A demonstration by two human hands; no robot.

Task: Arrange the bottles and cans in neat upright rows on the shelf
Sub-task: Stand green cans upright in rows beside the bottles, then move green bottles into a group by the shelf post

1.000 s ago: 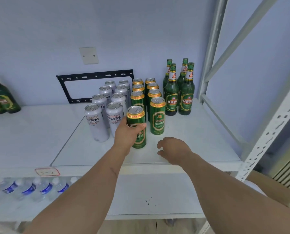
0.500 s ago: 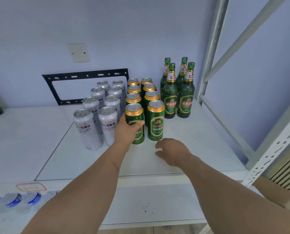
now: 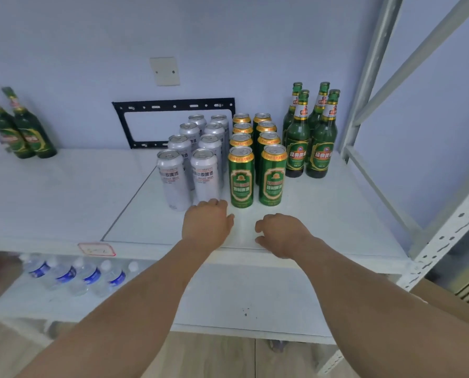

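- Both hands empty: the left hand (image 3: 206, 223) rests knuckles-up with fingers curled loosely just in front of the silver aluminium cans (image 3: 193, 156), gripping nothing.
- The right hand (image 3: 281, 234) sits relaxed near the white shelf's (image 3: 337, 214) front edge, also holding nothing.
- The green aluminium cans with gold rims (image 3: 255, 159) stand upright in two rows, touching the silver rows.
- Four green glass bottles with gold labels (image 3: 309, 137) stand just to their right; two more (image 3: 17, 126) are well apart at far left.
- Likely handling: cans are smooth and dent easily, so wrap mid-body; glass is heavier and breakable, so hold the body, not the neck.
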